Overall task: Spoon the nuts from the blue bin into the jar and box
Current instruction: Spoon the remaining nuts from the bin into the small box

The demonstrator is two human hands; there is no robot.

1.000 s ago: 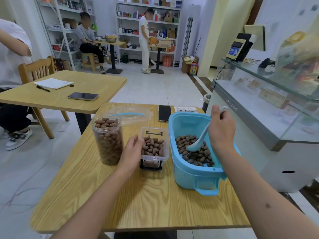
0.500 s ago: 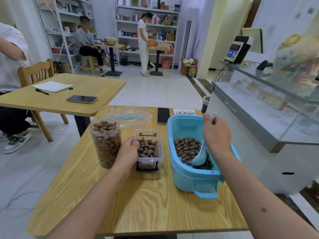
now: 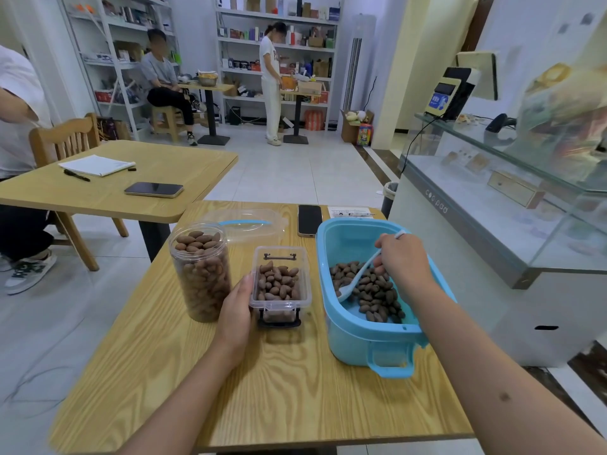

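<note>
We are in a small shop. At our 2 o'clock stands a glass display case (image 3: pixel 512 205) with small goods inside, and on top of it a checkout terminal (image 3: pixel 460 90) and a barcode scanner (image 3: pixel 497 122). At 12 o'clock, white shelving (image 3: pixel 276 44) along the back wall is packed with boxed and bottled products. Wooden tables (image 3: pixel 131 185) and a chair (image 3: pixel 65 139) fill the tiled floor (image 3: pixel 295 165) at 10 o'clock.
</note>
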